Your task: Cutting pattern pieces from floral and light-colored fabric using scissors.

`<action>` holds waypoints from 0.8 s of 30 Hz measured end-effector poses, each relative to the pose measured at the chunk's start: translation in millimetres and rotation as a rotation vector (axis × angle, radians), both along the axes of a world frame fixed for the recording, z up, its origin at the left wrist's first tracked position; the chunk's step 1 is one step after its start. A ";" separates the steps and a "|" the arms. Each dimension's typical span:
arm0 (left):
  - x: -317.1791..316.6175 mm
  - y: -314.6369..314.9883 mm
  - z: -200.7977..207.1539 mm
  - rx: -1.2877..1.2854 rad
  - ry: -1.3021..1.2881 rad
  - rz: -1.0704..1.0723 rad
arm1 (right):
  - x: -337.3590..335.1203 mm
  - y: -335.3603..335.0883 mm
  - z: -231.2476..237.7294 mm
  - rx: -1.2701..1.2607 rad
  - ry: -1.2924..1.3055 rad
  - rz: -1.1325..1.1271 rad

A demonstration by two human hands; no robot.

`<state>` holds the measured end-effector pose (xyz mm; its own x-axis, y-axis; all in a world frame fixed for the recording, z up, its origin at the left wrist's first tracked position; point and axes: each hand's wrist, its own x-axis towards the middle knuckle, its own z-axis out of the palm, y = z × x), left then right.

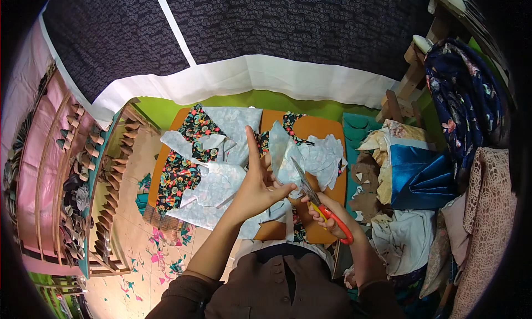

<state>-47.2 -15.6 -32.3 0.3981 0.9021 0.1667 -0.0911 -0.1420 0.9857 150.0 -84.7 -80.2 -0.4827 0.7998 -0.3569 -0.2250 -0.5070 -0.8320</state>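
Observation:
My right hand (338,214) is closed round the handles of a pair of scissors (313,194) with red and yellow grips. The blades point up and to the left, beside a cut piece of fabric (281,155) whose pale side faces me. My left hand (260,189) has that fabric by its lower edge, thumb stretched toward the scissors and index finger raised. Some of its other fingers are partly hidden. Under both hands, black floral fabric (169,183) and several pale-backed pieces (219,183) lie loosely over an orange-brown table (324,125).
At the left stands a rack (113,191) of wooden shoe lasts. Coloured scraps (160,252) litter the tiled floor beside it. To the right are a shiny blue cloth (415,178), a white cloth heap (404,238) and hanging fabrics (463,97). A dark patterned curtain (293,25) hangs behind the table.

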 end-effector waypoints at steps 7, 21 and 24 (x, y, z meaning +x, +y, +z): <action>3.2 -2.0 1.1 -0.033 -0.078 -0.004 | -1.6 -2.9 -1.5 0.147 -0.052 -0.023; 3.5 -1.9 -15.4 -0.052 -0.139 0.147 | 2.7 -9.2 -2.0 0.306 -0.260 -0.001; 6.2 -2.3 -13.8 -0.183 -0.183 0.171 | 0.9 -9.0 -2.8 0.359 -0.332 -0.029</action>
